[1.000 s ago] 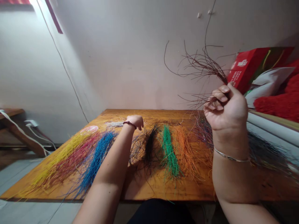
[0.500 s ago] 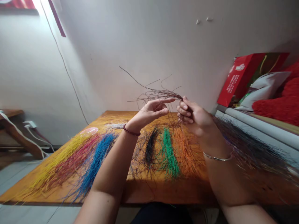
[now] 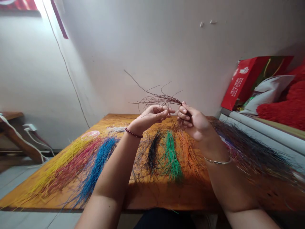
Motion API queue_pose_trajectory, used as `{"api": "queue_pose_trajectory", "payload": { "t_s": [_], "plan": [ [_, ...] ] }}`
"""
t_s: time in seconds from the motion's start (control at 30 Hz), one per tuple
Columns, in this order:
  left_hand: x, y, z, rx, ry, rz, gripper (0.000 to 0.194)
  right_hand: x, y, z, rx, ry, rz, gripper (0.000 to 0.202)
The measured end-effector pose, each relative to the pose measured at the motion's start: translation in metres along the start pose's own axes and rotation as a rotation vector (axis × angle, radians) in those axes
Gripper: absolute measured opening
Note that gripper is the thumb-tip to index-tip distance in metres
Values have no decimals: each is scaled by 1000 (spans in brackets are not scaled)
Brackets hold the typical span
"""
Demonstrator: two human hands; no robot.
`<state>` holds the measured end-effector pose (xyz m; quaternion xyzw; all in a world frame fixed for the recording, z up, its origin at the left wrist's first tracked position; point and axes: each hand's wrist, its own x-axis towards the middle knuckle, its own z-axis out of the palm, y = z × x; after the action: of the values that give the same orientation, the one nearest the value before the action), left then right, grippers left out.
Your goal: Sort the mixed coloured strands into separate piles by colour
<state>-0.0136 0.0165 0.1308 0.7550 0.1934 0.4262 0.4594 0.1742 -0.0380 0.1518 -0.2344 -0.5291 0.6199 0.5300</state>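
Note:
My right hand (image 3: pixel 190 121) is closed round one end of a bundle of thin dark brown strands (image 3: pixel 164 99), raised above the far part of the table. The loose ends fan out to the left, over my left hand (image 3: pixel 154 115), whose fingers are apart and hold nothing that I can make out. Below the hands lie a black bundle (image 3: pixel 153 151), a green one (image 3: pixel 172 157) and an orange one (image 3: pixel 189 149). Farther left are blue (image 3: pixel 98 168), dark red (image 3: pixel 73 165) and yellow (image 3: pixel 57 165) bundles.
The wooden table (image 3: pixel 147 197) stands against a pale wall. Dark strands (image 3: pixel 252 149) cover its right side. Beyond them are a red box (image 3: pixel 240 82), a white bag (image 3: pixel 269 90) and red fluffy material (image 3: pixel 286 101). White strands (image 3: pixel 116 129) lie near the back left.
My right hand has moved a little left and down with the brown bundle, closer to my left hand. The fingers of my left hand have curled slightly.

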Motion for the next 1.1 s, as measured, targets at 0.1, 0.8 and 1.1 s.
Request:
{"api": "queue_pose_trajectory", "payload": {
  "t_s": [0.1, 0.8, 1.1],
  "plan": [
    [1, 0, 4, -9, 18, -1, 39, 2, 3, -1, -19, 23, -20, 39],
    [6, 7, -7, -494, 301, 207, 26, 1, -25, -34, 31, 223, -421, 44],
    [7, 9, -20, -757, 400, 219, 15, 3, -21, -37, -120, 274, -411, 41]
  ]
}}
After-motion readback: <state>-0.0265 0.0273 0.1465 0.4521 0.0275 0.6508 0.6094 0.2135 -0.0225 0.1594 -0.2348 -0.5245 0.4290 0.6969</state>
